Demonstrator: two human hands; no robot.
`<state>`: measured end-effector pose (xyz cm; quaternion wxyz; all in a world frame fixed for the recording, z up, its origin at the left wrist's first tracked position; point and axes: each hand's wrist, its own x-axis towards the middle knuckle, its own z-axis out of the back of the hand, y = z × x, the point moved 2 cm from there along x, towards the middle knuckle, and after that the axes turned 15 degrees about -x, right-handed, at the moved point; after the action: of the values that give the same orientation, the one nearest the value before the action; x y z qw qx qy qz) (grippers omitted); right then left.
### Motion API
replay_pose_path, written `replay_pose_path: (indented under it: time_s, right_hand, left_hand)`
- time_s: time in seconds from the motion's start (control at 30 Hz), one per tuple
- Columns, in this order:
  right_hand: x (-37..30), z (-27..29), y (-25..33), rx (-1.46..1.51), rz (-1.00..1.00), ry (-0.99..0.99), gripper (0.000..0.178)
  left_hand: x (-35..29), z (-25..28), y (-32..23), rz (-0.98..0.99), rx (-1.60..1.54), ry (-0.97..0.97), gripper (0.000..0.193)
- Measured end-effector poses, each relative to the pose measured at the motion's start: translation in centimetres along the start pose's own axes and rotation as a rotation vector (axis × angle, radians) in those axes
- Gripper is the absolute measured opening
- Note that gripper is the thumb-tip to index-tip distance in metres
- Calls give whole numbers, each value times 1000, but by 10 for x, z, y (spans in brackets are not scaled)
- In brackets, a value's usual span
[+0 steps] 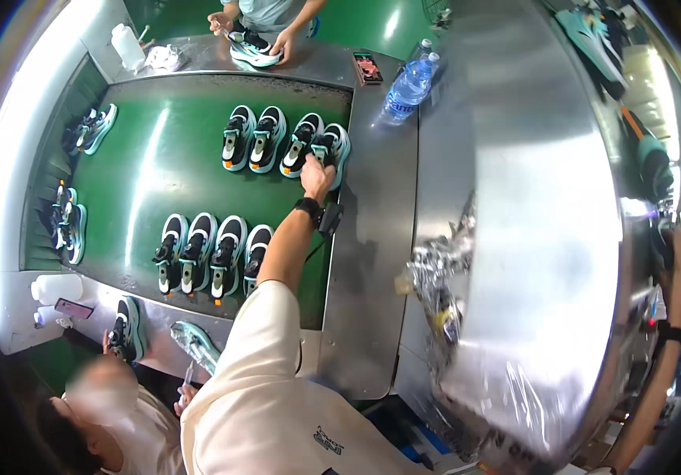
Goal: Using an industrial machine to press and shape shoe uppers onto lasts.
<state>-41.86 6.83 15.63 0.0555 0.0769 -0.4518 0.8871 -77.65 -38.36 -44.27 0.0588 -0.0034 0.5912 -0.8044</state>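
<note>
My left hand reaches onto the green conveyor belt, its fingers closed at the heel opening of a black sneaker with a pale mint sole. This sneaker is the rightmost in a far row and touches another sneaker on its left. A second pair of sneakers stands further left in that row. At the right rim my right hand appears narrow and stretched, its fingers curled at a dark object whose kind I cannot make out. A teal and dark shape is just above it.
A nearer row of sneakers stands on the belt. Metal ledges border it, with a water bottle and a phone. Across the belt a co-worker's hands handle a sneaker; another person sits lower left. Crumpled clear plastic lies right.
</note>
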Motion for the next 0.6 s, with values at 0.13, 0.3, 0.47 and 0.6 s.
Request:
replay_pose_path:
  time_s: [0.13,0.3,0.47,0.6]
  right_hand:
    - [2,0,8,118,-91,-27,42]
    - [-5,17,18,88,-100,-26,45]
    - [15,7,42,88,-105,-236,34]
    - [-9,35,46,81,-137,-249,46]
  left_hand:
    - [30,-12,5,-10,28,-171,38]
    - [32,-18,8,-22,86,-132,52]
    - [17,12,57,-389,101,83,83]
    - [-126,56,16,-88,-442,612,53]
